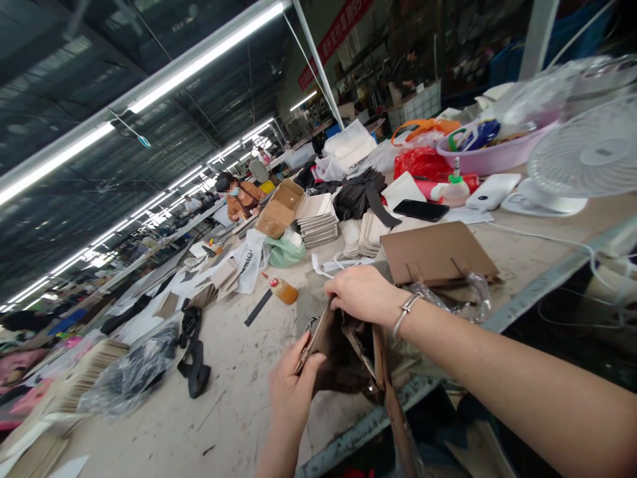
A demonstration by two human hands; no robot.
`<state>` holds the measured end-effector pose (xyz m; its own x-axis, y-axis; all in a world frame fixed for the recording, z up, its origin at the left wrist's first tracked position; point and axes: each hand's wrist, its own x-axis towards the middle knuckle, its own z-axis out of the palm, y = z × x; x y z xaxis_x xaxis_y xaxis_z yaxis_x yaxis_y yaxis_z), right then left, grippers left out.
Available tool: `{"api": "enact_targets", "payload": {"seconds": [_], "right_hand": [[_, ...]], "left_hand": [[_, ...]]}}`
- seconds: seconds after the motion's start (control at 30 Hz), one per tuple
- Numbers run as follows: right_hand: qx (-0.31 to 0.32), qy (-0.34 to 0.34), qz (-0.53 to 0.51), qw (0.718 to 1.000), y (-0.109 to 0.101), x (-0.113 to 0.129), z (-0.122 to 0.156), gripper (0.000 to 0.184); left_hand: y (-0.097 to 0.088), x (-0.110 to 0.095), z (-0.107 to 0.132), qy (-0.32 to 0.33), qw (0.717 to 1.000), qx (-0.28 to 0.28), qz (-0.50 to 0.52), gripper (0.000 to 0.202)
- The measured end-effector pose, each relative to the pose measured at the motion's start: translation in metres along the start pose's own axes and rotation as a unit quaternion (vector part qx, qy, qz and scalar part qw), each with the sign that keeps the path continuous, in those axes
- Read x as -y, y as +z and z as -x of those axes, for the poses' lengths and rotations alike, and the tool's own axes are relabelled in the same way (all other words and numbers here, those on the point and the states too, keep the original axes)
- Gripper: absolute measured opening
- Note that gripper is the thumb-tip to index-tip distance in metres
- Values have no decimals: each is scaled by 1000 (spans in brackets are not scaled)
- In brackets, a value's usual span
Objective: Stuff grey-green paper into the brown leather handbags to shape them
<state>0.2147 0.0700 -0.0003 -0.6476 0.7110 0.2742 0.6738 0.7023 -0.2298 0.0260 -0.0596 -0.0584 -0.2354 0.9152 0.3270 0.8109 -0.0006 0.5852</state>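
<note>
A brown handbag is held open at the table's front edge, its dark lining showing and a strap hanging over the edge. My left hand pinches one end of the bag's rim between thumb and fingers. Farther along the same rim, my right hand is closed on it, fingertips curled over the edge. A bracelet circles my right wrist. Just beyond my right hand lies a second brown bag with plastic-wrapped handles. A bottle of amber liquid with a red cap lies beyond my left hand.
On the right stand a white fan, a pink basin and a black phone. Stacked pale panels and a cardboard box are farther back. Black straps lie left. A person works at the far table.
</note>
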Motion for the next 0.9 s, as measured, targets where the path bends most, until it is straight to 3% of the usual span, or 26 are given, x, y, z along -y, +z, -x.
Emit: {"api": "enact_targets", "payload": {"seconds": [0.1,0.27,0.43,0.5,0.67,0.9], "right_hand": [[-1,5,0,1000,0,0,0,14],[-5,11,0,1000,3,-3,0,15],[-10,19,-2,1000,5,-3,1,16],[-12,20,-4,1000,4,-3,1,17],[-19,17,-7,1000,2,-3,-2,17],[-26,13,-10,1000,3,-3,-3,15]], "left_hand": [[-7,1,6,-17,1000,14,-7,51],[-8,6,14,19,999,-28,7,31],[-4,9,14,52,997,-61,-11,27],[-7,6,12,65,997,-39,-27,28],[-24,-9,-1,93,986,79,-116,43],[-18,-17,-30,119,942,101,-298,34]]}}
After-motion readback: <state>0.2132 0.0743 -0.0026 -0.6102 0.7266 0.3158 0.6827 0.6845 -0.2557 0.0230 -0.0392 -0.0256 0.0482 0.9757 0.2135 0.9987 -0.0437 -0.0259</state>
